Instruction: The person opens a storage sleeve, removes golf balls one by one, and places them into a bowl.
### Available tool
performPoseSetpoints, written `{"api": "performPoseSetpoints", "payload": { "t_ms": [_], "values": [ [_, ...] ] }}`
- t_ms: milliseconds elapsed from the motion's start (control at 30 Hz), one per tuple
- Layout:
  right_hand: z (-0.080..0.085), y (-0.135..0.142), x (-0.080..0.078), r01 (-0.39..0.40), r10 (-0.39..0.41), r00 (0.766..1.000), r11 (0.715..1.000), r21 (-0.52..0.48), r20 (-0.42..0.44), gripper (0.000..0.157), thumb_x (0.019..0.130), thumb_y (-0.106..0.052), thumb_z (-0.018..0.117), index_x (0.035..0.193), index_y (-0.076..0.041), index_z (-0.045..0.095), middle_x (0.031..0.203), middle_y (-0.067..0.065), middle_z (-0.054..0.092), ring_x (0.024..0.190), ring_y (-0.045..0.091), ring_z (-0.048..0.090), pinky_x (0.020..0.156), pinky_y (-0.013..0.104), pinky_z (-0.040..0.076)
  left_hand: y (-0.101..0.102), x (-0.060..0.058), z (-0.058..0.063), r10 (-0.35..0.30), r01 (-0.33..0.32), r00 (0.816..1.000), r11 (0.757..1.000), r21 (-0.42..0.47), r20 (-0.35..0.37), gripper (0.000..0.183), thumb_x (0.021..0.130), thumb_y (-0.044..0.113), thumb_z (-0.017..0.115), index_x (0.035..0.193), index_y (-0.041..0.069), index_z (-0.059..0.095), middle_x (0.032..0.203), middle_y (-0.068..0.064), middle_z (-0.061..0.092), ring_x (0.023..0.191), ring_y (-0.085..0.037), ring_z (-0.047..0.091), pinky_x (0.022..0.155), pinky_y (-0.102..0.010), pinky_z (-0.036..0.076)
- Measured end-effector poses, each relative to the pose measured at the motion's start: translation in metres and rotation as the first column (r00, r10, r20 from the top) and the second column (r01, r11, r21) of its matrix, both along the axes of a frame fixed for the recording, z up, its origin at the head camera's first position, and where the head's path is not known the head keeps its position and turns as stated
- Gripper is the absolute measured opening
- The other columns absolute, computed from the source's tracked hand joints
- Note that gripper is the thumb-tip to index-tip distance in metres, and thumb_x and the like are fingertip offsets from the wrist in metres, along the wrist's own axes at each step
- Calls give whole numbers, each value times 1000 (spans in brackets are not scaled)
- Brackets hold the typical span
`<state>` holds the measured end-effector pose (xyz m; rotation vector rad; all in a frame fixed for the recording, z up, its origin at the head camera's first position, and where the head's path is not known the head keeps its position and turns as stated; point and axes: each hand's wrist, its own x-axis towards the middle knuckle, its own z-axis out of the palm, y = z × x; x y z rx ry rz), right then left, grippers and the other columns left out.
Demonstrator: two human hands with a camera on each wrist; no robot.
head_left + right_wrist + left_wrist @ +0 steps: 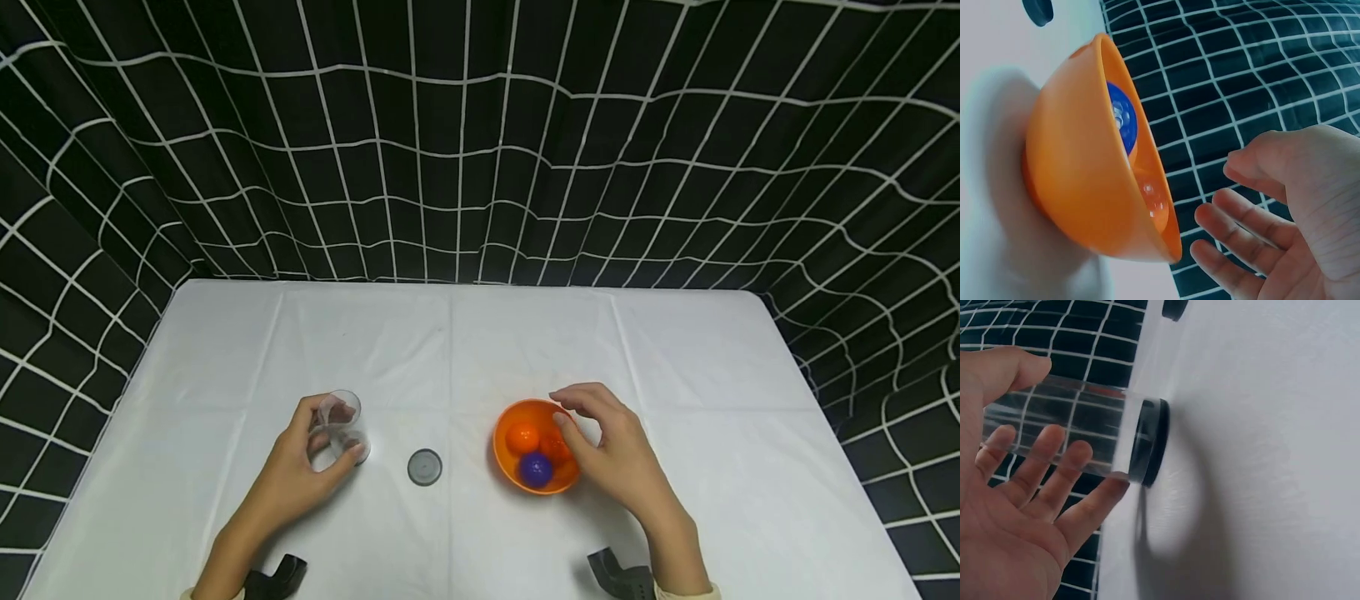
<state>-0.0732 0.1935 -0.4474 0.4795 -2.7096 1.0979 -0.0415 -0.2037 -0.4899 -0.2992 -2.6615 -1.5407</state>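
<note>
My left hand [303,467] grips a clear cylindrical container [345,429] that stands upright on the table. Its dark base [1150,444] shows in the left wrist view, with thumb and fingers on opposite sides of the clear wall. Over the right rim of an orange bowl [504,467] hovers my right hand [618,454], its fingers loosely bent and holding nothing. Inside the bowl lie a blue ball [536,470], an orange ball [522,437] and a red-orange ball [553,447], the last partly shaded by the hand. In the right wrist view, the fingertips [1207,215] stay apart from the bowl.
Between the hands, a round grey lid [424,467] lies flat on the white-covered table [450,350]. Black walls with white grid netting [480,150] enclose the table at the back and both sides.
</note>
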Motion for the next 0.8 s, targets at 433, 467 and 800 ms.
{"api": "performPoseSetpoints", "payload": {
  "t_ms": [433,467,800],
  "values": [
    [-1,14,5,31,-31,1000,999,-16,6,26,93,-8,70,116,-19,71,116,-6,68,108,15,67,97,4,44,0,4,-4,-5,6,1000,996,88,-12,63,87,14,80,138,21,43,133,1,57,123,-1,55,102,-10,47],
    [-1,15,5,32,-32,999,999,-19,6,26,93,-8,70,117,-19,71,116,-6,69,108,15,67,97,4,44,0,4,-4,-2,2,1000,996,85,-8,64,87,15,80,139,21,43,133,1,57,123,-1,55,102,-9,47],
    [-1,26,3,70,-70,996,998,-2,-52,30,90,-6,72,119,-17,71,117,-3,69,107,16,65,97,3,41,-9,10,-4,4,-2,1000,993,-116,15,83,84,32,83,152,32,35,142,3,55,132,-14,53,113,-19,42]
  ]
}}
